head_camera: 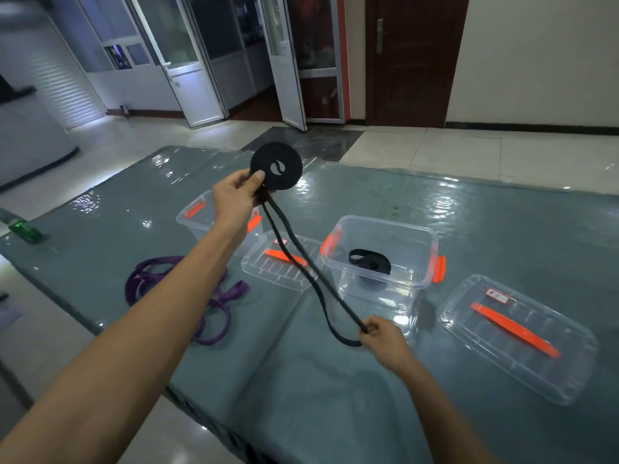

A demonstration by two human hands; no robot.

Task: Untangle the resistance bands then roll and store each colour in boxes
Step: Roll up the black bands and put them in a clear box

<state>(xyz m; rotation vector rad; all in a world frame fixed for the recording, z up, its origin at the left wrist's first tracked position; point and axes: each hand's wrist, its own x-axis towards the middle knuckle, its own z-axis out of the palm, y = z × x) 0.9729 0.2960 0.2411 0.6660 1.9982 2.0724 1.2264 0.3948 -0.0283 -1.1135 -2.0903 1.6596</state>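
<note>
Over the grey worktop [335, 380] my left hand [234, 199] pinches the half-rolled black band [276, 165]; its tail runs down to my right hand [382, 333], which grips it. Another black roll [369, 261] sits in the clear box [432, 249]; purple bands [150, 272] lie near the left edge.

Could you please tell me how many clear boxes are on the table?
2. The right box, mid-table, holds a black roll; the left box is partly hidden behind the left arm.
</note>
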